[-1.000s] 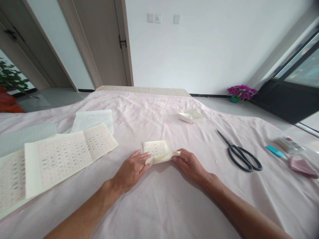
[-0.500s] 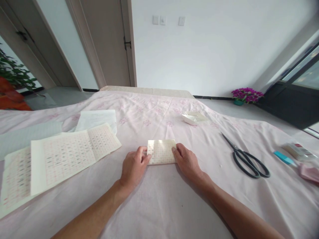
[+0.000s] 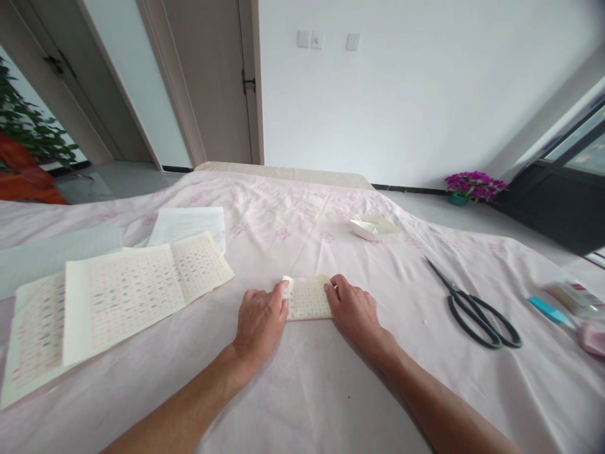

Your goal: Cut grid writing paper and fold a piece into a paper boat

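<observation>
A small folded sheet of grid paper (image 3: 308,299) lies on the cloth in front of me, cream with reddish lines. My left hand (image 3: 263,321) pinches its left edge, thumb at the upper left corner. On the other side my right hand (image 3: 353,306) grips the right edge between thumb and curled fingers. The far edge of the paper is slightly lifted and looks like a loose fold. Beyond it, toward the back right, stands a folded paper boat shape (image 3: 373,227). The undersides of the fingers are hidden.
Written grid sheets (image 3: 142,293) overlap at the left, with white lined paper (image 3: 189,224) behind them. Black-handled scissors (image 3: 477,312) lie at the right. Farther right are a blue-handled tool (image 3: 548,309), a clear packet (image 3: 576,297) and a pink item (image 3: 592,337). A wrinkled pink tablecloth (image 3: 302,391) covers the table.
The paper's far edge now lifts between my hands, where it lay flatter before. My left thumb has moved up to the top left corner. The view has shifted slightly.
</observation>
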`<state>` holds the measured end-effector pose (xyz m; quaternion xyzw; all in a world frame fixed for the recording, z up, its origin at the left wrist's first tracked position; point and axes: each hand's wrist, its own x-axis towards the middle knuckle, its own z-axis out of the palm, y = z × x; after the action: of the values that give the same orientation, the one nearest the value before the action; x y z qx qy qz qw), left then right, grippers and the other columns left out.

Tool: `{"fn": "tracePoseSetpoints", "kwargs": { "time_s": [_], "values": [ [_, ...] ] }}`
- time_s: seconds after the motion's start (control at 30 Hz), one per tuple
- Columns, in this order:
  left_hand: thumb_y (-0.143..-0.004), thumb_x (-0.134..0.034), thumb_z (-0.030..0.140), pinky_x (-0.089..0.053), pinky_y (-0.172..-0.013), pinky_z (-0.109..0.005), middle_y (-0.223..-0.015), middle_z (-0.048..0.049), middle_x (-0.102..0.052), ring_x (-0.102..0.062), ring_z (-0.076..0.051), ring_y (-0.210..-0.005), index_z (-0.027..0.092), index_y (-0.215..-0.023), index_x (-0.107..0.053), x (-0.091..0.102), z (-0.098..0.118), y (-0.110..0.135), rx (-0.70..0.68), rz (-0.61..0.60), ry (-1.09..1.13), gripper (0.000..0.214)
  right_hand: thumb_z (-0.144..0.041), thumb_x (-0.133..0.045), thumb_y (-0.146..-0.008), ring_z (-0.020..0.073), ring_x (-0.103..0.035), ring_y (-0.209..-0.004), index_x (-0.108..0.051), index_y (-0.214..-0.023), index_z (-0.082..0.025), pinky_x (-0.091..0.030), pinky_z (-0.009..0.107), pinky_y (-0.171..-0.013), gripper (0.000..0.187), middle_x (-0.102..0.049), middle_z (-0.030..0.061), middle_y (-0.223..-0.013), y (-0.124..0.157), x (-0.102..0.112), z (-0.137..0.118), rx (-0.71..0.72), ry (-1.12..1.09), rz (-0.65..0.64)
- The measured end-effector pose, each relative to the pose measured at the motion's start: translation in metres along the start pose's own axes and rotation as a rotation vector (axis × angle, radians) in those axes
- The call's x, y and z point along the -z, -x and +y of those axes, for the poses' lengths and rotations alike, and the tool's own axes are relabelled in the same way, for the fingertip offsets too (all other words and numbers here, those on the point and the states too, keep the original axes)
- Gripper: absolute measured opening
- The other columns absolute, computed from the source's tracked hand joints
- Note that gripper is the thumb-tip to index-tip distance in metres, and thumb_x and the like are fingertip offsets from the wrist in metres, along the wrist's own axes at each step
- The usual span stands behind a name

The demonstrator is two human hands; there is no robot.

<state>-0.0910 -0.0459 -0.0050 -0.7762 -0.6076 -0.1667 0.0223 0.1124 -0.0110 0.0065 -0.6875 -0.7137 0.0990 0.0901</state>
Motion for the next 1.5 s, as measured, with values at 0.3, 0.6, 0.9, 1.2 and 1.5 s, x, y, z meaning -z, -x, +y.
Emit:
{"fn": "tracePoseSetpoints", "kwargs": {
  "time_s": [0.3,0.6,0.9,1.2,1.5],
  "values": [
    [-0.095,-0.046,0.015,-0.037,-0.079,-0.037,-0.076,-0.0025,-0.070,-0.065,-0.021,-0.074,0.019,-0.118,-0.055,0.002,0.002,0.003,-0.042,-0.057,-0.027,0.025,-0.033,-0.038,-0.097,0.0169,-0.059,-0.065,-0.052,-0.091,-0.023,-0.014,0.030,-0.057,0.019,-0.068,0.0033,-0.076,0.007,-0.005,0.004,0.046,0.073,0.043],
    [-0.095,-0.043,0.011,-0.036,-0.088,-0.042,-0.085,-0.0042,-0.067,-0.060,-0.022,-0.081,0.017,-0.128,-0.054,0.002,0.007,0.015,-0.135,-0.053,-0.175,0.035,-0.025,-0.044,-0.093,0.0134,-0.057,-0.066,-0.047,-0.081,-0.021,-0.014,0.031,-0.056,0.014,-0.065,-0.0003,-0.077,0.015,-0.002,0.000,0.174,0.102,0.145],
    [-0.095,-0.042,0.009,-0.038,-0.089,-0.043,-0.088,-0.0057,-0.066,-0.060,-0.022,-0.083,0.015,-0.135,-0.051,0.005,0.009,0.019,-0.112,-0.093,-0.188,0.042,-0.029,-0.043,-0.096,0.0134,-0.058,-0.069,-0.046,-0.081,-0.021,-0.017,0.030,-0.058,0.017,-0.064,-0.0013,-0.079,0.013,-0.005,0.002,0.212,0.102,0.151],
    [-0.093,-0.037,0.003,-0.038,-0.094,-0.043,-0.090,-0.0104,-0.069,-0.063,-0.022,-0.084,0.006,-0.136,-0.049,0.007,0.013,0.015,-0.100,-0.180,-0.249,0.045,-0.030,-0.044,-0.094,0.0129,-0.058,-0.069,-0.046,-0.082,-0.022,-0.013,0.030,-0.057,0.014,-0.066,-0.0016,-0.082,0.013,-0.004,-0.001,0.157,0.109,0.128],
    [-0.089,-0.040,0.001,-0.045,-0.091,-0.042,-0.087,-0.0123,-0.070,-0.065,-0.021,-0.078,0.002,-0.134,-0.053,0.009,0.022,0.014,-0.116,-0.177,-0.391,0.046,-0.031,-0.044,-0.093,0.0135,-0.059,-0.070,-0.050,-0.080,-0.022,-0.014,0.030,-0.057,0.017,-0.068,-0.0009,-0.083,0.013,0.004,-0.004,0.090,0.120,0.081]
  ]
}}
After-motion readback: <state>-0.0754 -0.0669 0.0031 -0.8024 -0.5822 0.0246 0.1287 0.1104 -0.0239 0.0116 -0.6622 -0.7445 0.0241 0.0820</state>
